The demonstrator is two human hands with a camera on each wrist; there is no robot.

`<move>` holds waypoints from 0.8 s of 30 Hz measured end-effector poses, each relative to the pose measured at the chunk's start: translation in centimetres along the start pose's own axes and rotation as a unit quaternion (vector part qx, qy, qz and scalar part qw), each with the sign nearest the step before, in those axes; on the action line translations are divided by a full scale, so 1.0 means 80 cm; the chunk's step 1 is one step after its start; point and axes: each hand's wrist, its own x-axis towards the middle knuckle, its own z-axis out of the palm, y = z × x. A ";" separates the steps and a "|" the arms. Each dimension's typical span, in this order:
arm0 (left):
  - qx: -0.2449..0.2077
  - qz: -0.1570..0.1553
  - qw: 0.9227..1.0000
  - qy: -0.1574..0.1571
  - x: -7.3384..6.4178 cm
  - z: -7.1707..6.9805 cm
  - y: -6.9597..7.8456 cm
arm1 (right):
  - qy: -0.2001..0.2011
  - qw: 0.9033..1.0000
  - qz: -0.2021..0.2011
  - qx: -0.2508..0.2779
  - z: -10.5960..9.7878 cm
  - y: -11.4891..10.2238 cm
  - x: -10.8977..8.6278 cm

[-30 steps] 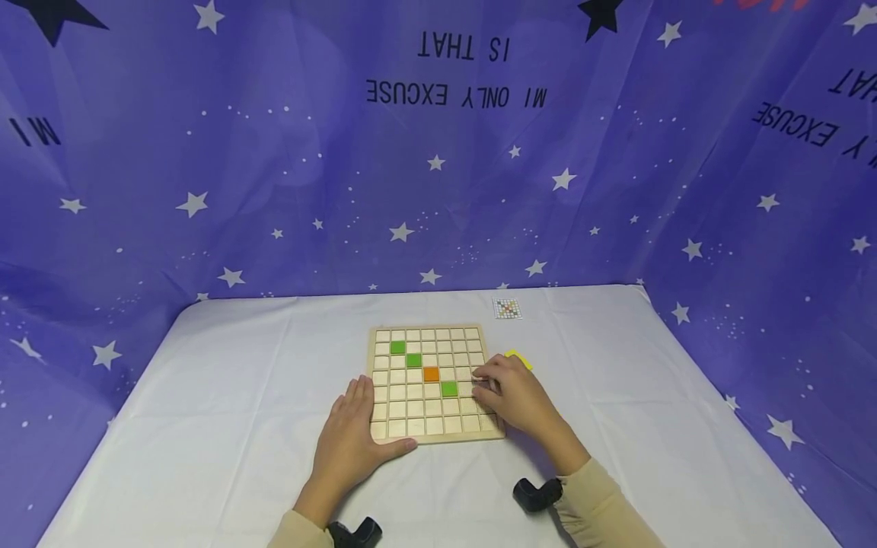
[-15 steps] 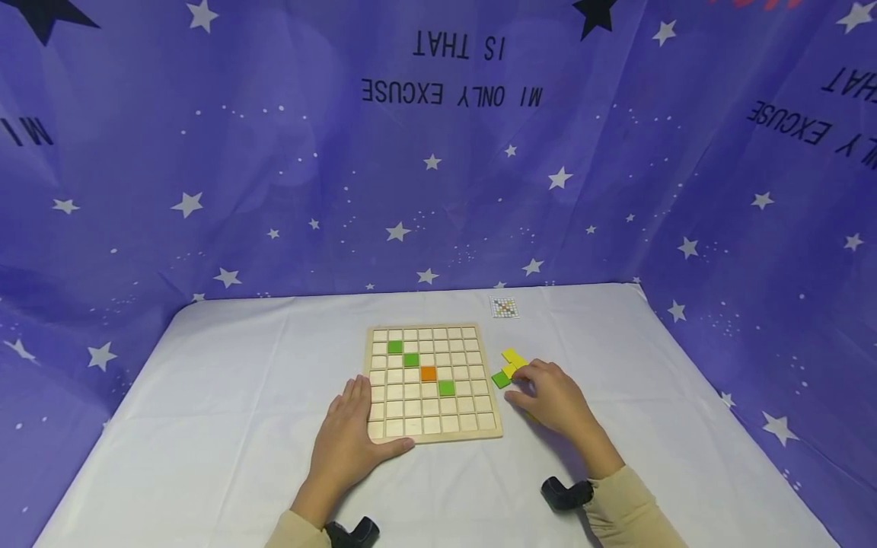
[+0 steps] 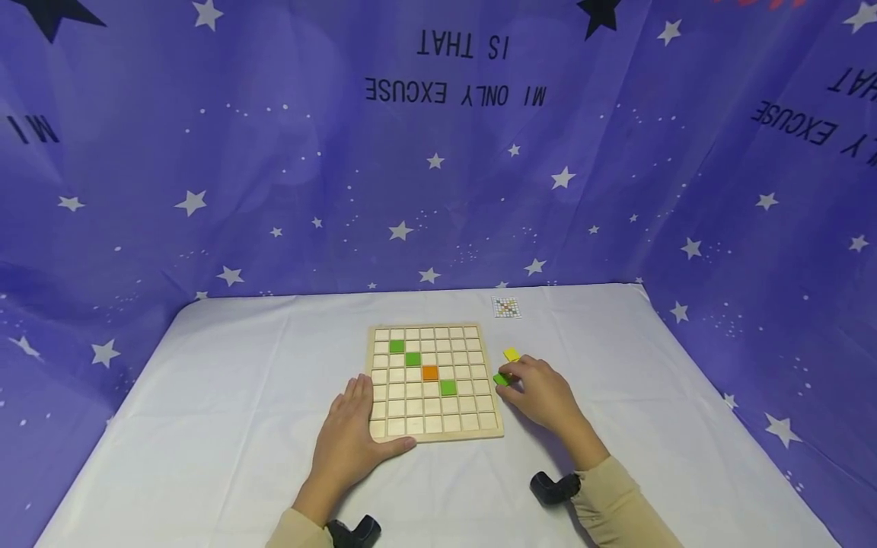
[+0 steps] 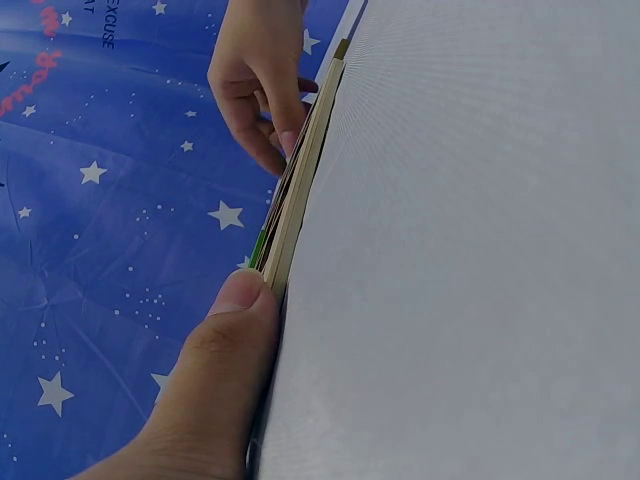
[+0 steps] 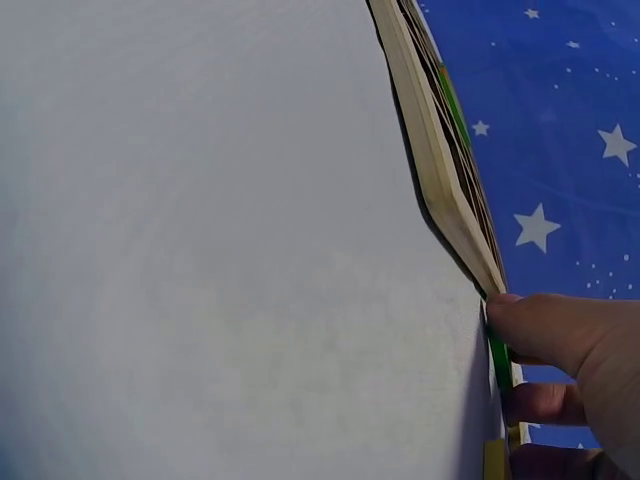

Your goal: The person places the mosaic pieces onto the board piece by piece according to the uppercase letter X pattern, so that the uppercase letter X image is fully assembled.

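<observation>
- Boardward since half a second ago: the right hand (image 3: 541, 390) has come in onto the green tile (image 3: 502, 379), pinching it between thumb and fingers; so thin a piece could slip if that pinch slackens.
- Just beyond the fingertips, a yellow tile (image 3: 511, 355): a brushing finger could push it astray.
- Immediately left of the grip, the board (image 3: 452, 439): too low a lift could clip its rim.
- Farther left, the left hand (image 3: 349, 434), fingers straight, lies against the board; easing off could let it slide.
</observation>
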 end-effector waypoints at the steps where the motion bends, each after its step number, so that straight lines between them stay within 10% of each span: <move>1: 0.001 0.001 1.000 0.001 0.000 0.000 0.000 | -0.001 1.000 -0.003 -0.006 0.000 0.000 0.000; 24: -0.002 0.000 1.000 0.001 0.001 0.001 -0.001 | -0.039 0.999 -0.028 0.008 -0.007 0.011 -0.012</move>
